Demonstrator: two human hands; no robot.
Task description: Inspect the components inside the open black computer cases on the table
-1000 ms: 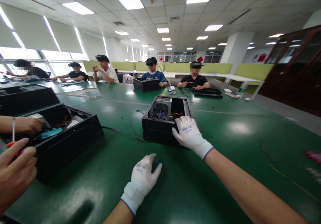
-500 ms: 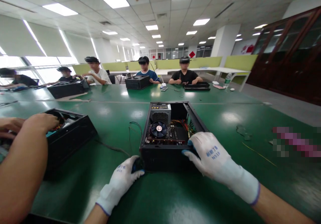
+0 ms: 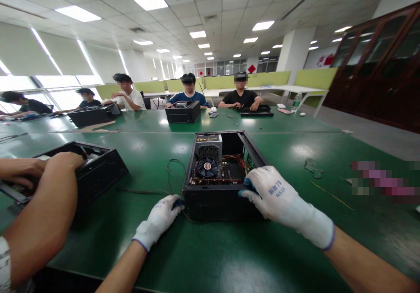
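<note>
A black computer case (image 3: 226, 203) lies on its side in front of me with its upper side uncovered. Inside it I see a round cooling fan (image 3: 207, 167), a power supply (image 3: 209, 147) and coloured wires. My right hand (image 3: 271, 192), in a white glove with blue fingertips, grips the case's near rim towards its right corner, thumb on the front face. Beside the near left corner, my gloved left hand (image 3: 160, 216) has its fingers closed low over the table, around a thin black cable (image 3: 141, 192); the fingertips are partly hidden.
On the left, a co-worker's bare arms (image 3: 49, 201) reach into another black case (image 3: 98, 174). Across the green table (image 3: 210, 258) several people work at more cases. A yellow cable tie (image 3: 331, 194) and a crumpled clear plastic piece (image 3: 313, 168) lie right.
My left hand has moved slightly up the table and its fingers have drawn together. The right hand keeps its grip on the rim. The co-worker's arms on the left have shifted right.
</note>
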